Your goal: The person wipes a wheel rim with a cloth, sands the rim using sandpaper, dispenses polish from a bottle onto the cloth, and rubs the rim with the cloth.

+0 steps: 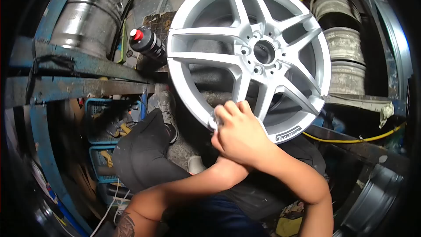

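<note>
A silver alloy wheel rim with split spokes stands tilted in front of me, its face towards me. My right hand is closed at the rim's lower left edge, in front of a spoke, with its fingers curled. A small pale piece shows beside these fingers; I cannot make out what it is. My left hand lies underneath, where my forearms cross; its fingers are hidden behind the right hand. A label is stuck on the rim's lower lip.
A black bottle with a red cap stands left of the rim. Stacked wheels fill a rack on the right. Blue baskets with loose items sit at left, by a blue metal frame. A yellow hose runs at right.
</note>
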### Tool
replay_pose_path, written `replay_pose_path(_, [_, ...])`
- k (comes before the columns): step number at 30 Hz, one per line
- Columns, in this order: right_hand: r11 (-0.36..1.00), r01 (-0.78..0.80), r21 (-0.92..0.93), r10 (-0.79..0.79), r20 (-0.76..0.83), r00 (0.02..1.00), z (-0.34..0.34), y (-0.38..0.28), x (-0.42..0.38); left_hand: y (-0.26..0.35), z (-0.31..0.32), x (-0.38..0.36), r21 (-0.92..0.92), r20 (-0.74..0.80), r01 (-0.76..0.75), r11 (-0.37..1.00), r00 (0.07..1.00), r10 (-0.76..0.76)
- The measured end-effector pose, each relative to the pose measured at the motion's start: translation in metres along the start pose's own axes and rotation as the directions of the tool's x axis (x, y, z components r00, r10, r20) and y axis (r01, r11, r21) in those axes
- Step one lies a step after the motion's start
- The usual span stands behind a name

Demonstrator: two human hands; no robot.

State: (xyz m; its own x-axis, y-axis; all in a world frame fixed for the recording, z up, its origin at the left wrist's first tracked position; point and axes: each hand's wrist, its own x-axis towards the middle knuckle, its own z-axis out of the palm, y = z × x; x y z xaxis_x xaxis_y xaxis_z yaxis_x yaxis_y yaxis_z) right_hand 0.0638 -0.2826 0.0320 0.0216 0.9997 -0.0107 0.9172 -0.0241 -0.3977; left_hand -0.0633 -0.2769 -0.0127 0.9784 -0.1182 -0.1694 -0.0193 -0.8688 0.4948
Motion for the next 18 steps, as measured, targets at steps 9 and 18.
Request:
replay_pose_path(9, [0.993, 0.03, -0.112, -0.028, 0.026, 0.999, 0.007, 0.015, 0.009, 0.002, -0.01, 0.004, 0.115, 0.021, -0.016, 0.993, 1.0, 0.013])
replay_pose_path(18, [0.964, 0.124, -0.235, -0.097, 0.121, 0.988, -0.003, 0.012, 0.002, 0.002, -0.003, 0.004, 0.001, 0.11, 0.005, 1.0, 0.994, -0.005])
